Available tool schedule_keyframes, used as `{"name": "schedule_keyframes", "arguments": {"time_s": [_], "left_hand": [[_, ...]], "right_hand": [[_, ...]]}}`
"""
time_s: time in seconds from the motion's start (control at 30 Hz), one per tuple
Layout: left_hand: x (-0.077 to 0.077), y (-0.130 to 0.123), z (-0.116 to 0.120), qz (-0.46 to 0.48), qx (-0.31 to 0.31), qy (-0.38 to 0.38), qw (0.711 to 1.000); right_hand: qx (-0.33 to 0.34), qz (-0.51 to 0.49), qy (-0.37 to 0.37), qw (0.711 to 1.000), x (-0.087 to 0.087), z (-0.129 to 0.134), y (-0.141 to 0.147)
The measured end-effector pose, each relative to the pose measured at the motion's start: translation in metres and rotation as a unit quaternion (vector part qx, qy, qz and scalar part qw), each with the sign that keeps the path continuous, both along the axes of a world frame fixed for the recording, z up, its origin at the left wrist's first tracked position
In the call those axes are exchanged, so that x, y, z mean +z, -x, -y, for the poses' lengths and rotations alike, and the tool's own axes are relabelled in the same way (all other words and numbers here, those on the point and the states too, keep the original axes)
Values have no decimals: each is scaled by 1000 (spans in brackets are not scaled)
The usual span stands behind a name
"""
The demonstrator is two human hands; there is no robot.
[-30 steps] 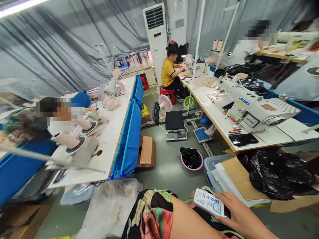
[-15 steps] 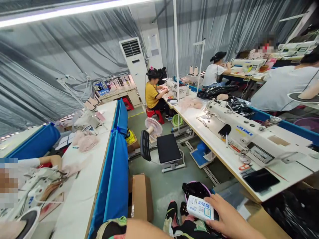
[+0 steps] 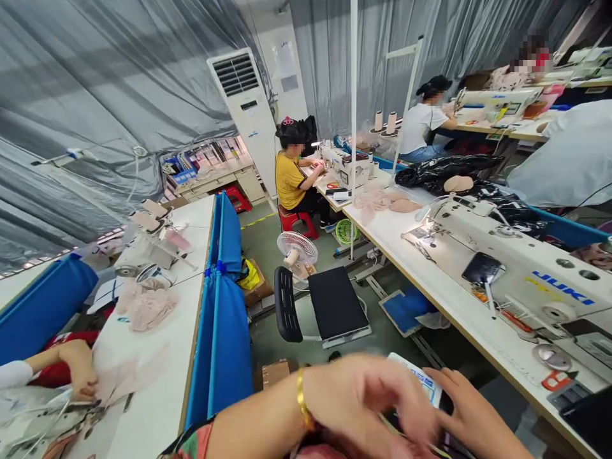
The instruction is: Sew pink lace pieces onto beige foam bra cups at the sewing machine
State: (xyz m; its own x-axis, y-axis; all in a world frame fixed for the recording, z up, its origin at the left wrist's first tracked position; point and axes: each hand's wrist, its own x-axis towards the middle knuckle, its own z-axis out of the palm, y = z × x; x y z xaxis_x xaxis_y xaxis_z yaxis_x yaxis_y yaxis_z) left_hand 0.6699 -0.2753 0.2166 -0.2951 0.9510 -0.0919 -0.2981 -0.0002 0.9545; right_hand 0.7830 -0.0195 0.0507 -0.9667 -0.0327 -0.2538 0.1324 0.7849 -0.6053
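One white pack [image 3: 421, 376] with blue lettering, near right, was clasped in the right hand [image 3: 466, 405]; the left hand [image 3: 366, 398], its grip too blurred to tell, overlapped it in view, so a careless brush risked knocking it floorward.

The black chair [image 3: 335, 303] blocks the middle of the aisle, the fan [image 3: 297, 250] just beyond; open floor [image 3: 268, 325] runs between blue cloth [image 3: 224, 319] at left and tabletop [image 3: 406, 255] at right.
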Motion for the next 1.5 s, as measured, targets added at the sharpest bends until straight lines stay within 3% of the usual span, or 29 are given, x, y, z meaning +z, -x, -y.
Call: {"name": "schedule_keyframes", "arguments": {"time_s": [0.07, 0.13, 0.2, 0.3, 0.4, 0.53, 0.67, 0.8, 0.93, 1.07, 1.27, 1.5], "left_hand": [[-22, 39, 27, 127, 203, -19, 971], [-46, 77, 50, 219, 331, -17, 918], [-69, 112, 62, 279, 394, -5, 876], [-92, 154, 56, 349, 433, 18, 831], [-96, 180, 30, 395, 434, 31, 809], [-88, 201, -13, 425, 415, 42, 804], [-84, 217, -55, 428, 388, 85, 812], [-90, 236, -93, 396, 376, 149, 825], [-106, 253, -121, 344, 380, 206, 834], [-120, 252, -136, 317, 386, 255, 828], [-121, 242, -162, 279, 330, 287, 855], [-114, 247, -195, 236, 282, 292, 883]], "right_hand": [[-48, 0, -4, 999, -7, 3, 8], [-86, 3, -8, 996, -8, 8, 12], [-129, 0, -16, 992, -7, 14, 11], [-199, 10, -20, 980, -3, 25, 5], [-247, 27, -16, 968, -2, 31, 0], [-287, 44, -23, 957, 1, 24, 1], [-323, 42, -29, 945, 7, 0, 11], [-363, 21, -45, 930, 6, -44, 33], [-408, 17, -99, 907, -13, -102, 60], [-436, 29, -124, 891, -43, -146, 80], [-426, 41, -135, 894, -76, -172, 89], [-403, 54, -122, 905, -90, -194, 91]]}}
